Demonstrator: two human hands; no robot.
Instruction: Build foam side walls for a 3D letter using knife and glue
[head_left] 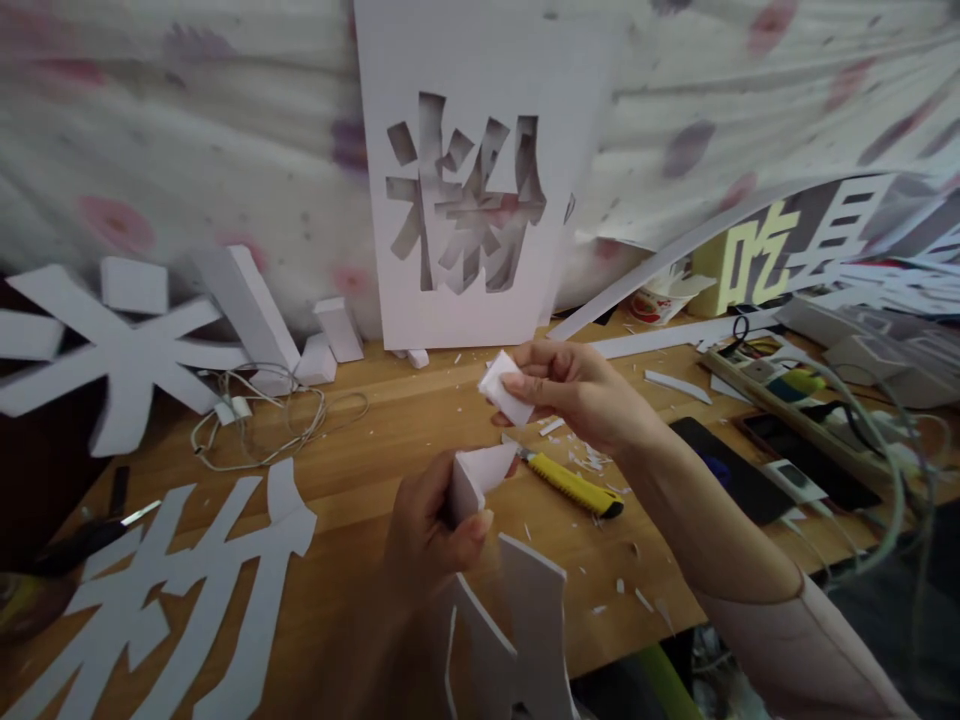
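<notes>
Bent white board piece [487, 468], held above the wooden counter [420, 405] by our left fingers [466, 540]; our right fingers [541, 388] pinch a small white block [511, 402] near the yellow utility knife [574, 486].

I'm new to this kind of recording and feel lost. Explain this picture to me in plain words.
There is no machine here, just a person's two bare hands. The picture comes from a camera worn on the head, looking forward and down. The right hand pinches a small white piece; the left hand holds an angled white piece. On the wooden table lie a yellow utility knife, white scraps and, at the left, a flat white character. Behind stands a white panel with a character-shaped opening.
</notes>
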